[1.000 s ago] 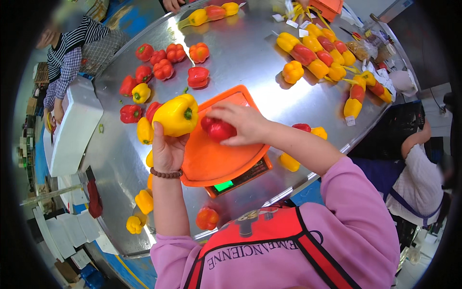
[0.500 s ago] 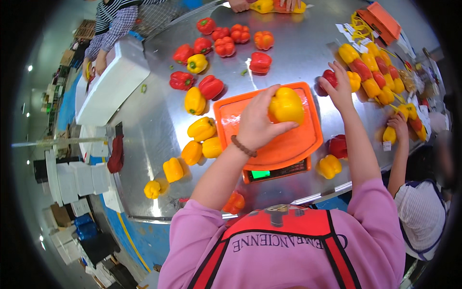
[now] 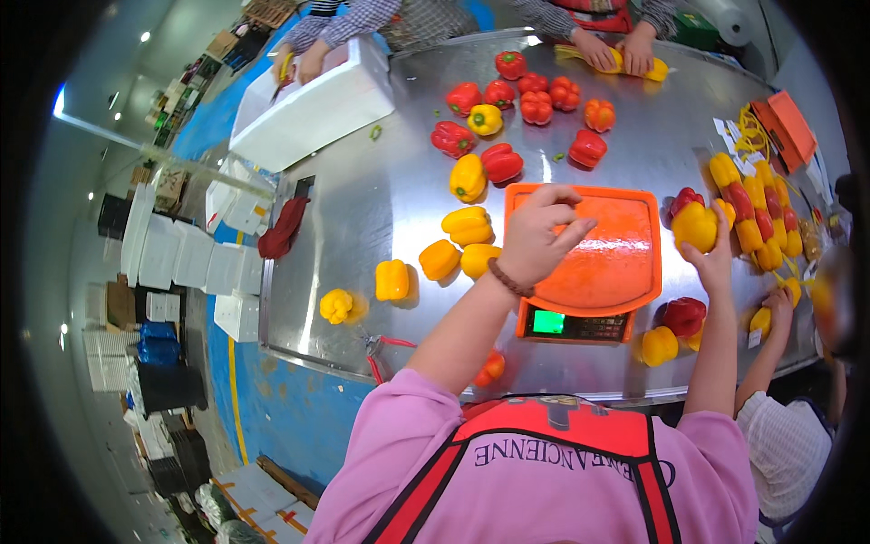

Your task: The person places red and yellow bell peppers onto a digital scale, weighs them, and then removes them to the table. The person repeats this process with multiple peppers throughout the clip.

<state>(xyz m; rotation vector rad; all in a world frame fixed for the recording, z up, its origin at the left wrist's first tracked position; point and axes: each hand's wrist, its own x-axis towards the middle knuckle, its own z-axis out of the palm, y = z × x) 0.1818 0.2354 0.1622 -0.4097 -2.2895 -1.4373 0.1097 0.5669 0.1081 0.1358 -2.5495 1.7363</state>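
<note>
My left hand (image 3: 544, 231) hovers over the left part of an orange tray (image 3: 612, 258) on a digital scale (image 3: 575, 326) with a lit green display. Its fingers are apart and hold nothing. To the right of the tray, my right hand (image 3: 716, 249) grips a yellow bell pepper (image 3: 695, 227). A red bell pepper (image 3: 686, 199) shows just beyond it, partly covered. Nearer to me, beside the scale, lie another yellow pepper (image 3: 660, 346) and a dark red pepper (image 3: 684, 315).
Loose red peppers (image 3: 501, 163) and yellow peppers (image 3: 439, 260) lie left of the scale. Packed rows of peppers (image 3: 757, 213) sit at right. A white foam box (image 3: 317, 104) stands far left. Co-workers' hands (image 3: 616, 54) handle yellow peppers at the far edge; another person's hand (image 3: 778, 308) is at right.
The yellow pepper has passed from my left hand above the tray to my right hand. My left hand has let go and its fingers have spread. The view has shifted.
</note>
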